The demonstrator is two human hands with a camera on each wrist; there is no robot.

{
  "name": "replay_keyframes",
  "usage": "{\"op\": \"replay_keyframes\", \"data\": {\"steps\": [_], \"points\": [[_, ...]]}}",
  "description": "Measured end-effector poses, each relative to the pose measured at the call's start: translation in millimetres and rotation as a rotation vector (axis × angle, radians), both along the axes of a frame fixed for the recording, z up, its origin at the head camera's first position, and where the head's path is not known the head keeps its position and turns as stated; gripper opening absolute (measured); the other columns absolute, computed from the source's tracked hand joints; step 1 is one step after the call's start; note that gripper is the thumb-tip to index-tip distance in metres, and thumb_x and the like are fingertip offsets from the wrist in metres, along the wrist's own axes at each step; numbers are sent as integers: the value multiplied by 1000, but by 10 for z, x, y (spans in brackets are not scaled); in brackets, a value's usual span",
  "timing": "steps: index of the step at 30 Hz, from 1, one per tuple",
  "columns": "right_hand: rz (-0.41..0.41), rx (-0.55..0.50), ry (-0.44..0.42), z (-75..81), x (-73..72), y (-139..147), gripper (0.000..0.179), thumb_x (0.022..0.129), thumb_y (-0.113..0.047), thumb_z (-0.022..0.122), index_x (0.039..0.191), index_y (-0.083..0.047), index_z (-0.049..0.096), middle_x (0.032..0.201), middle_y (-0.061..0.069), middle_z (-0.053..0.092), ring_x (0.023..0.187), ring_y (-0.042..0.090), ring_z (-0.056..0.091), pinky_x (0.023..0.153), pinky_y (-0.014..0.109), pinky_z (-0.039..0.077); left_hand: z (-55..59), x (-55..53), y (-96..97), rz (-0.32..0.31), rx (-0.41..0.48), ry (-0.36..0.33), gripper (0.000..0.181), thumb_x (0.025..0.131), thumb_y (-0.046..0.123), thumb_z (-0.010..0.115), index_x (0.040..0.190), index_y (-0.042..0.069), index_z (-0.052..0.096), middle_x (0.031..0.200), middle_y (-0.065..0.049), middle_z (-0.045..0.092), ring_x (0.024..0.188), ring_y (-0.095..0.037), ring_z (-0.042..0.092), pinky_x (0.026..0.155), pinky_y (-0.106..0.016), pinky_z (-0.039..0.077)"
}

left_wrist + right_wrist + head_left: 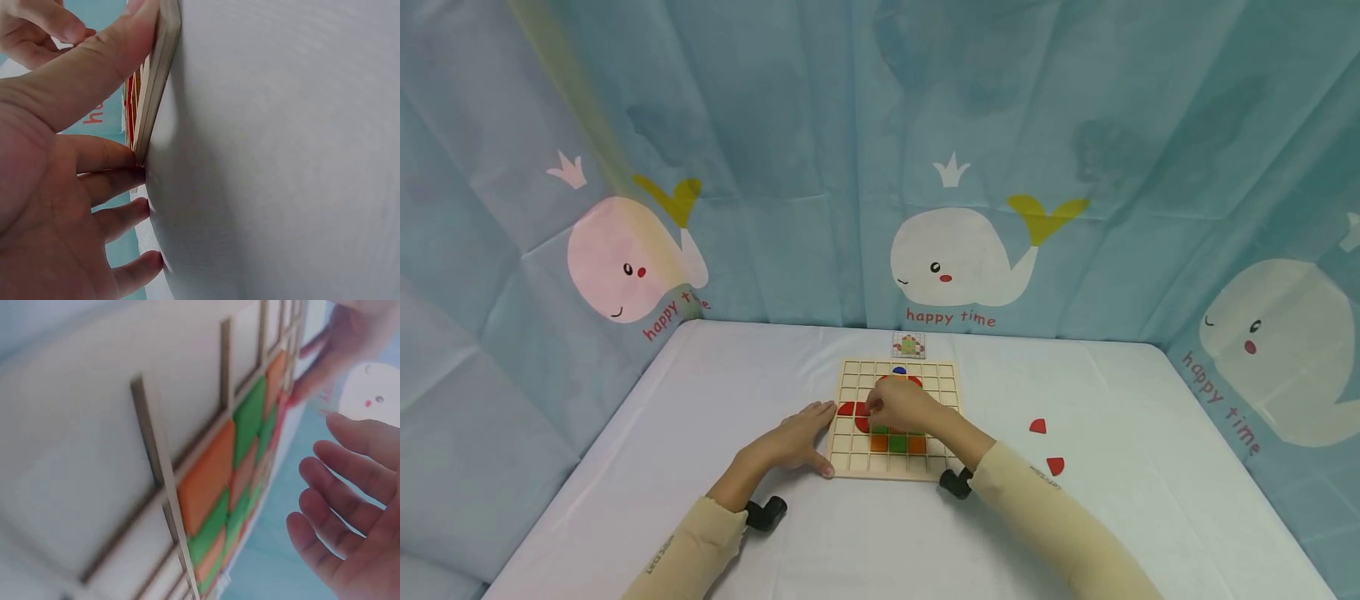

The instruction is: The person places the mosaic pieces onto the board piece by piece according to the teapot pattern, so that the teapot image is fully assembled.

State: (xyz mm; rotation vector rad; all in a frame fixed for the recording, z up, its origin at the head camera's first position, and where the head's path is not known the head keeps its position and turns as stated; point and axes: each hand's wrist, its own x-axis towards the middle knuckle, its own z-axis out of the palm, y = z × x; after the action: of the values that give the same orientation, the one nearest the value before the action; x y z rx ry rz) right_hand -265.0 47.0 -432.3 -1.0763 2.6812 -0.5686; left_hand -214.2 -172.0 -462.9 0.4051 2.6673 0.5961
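A wooden grid board [853, 462] lies on the table, holding orange [878, 444] and green tiles [898, 444] plus rounded red pieces [846, 409]. My left hand [797, 437] rests at the board's left side, fingers spread; its thumb presses the board's edge [164, 47]. Over the board's left middle part is my right hand [898, 404], fingertips pointing down beside the red pieces there. In the right wrist view, the right hand's fingers [344, 465] look loosely bent and apart, with nothing between them. It hides part of the tiles from the head view.
Two loose red quarter-round pieces [1037, 426] lie on the white table to the right of the board. A small pattern card [908, 345] sits behind the board. A blue piece [898, 370] is near the board's top. Blue whale-printed curtains [820, 167] surround the table.
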Motion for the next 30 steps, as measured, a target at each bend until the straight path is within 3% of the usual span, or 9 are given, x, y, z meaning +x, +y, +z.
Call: {"op": "replay_keyframes", "data": {"steps": [4,10,18,30], "points": [[0,-31,24,121,19,119,19,88,-16,70,102,-4,75,99,6,71,93,20,65,84,34,56,-18,-7,-1,8,2,-1,111,65,33,89,152,1,29,161,-16,26,150,-39,18,117,-62,20],[-59,-38,-3,231,7,309,20,88,-17,70,103,-4,76,98,6,71,96,24,64,85,37,55,-45,-10,5,20,-2,3,111,63,32,90,151,1,30,161,-15,27,150,-38,18,117,-63,20],[-116,-53,24,259,-13,694,22,89,-18,70,106,-4,75,103,8,72,95,22,63,84,36,54,-11,13,23,29,7,1,110,63,30,90,151,0,31,160,-16,26,150,-38,18,118,-61,19],[-248,-59,12,219,-44,1262,22,88,-17,71,106,-5,74,93,2,69,87,17,59,77,32,53,22,21,22,27,6,-1,109,65,30,89,151,1,31,161,-15,25,150,-37,17,119,-60,20]]}}
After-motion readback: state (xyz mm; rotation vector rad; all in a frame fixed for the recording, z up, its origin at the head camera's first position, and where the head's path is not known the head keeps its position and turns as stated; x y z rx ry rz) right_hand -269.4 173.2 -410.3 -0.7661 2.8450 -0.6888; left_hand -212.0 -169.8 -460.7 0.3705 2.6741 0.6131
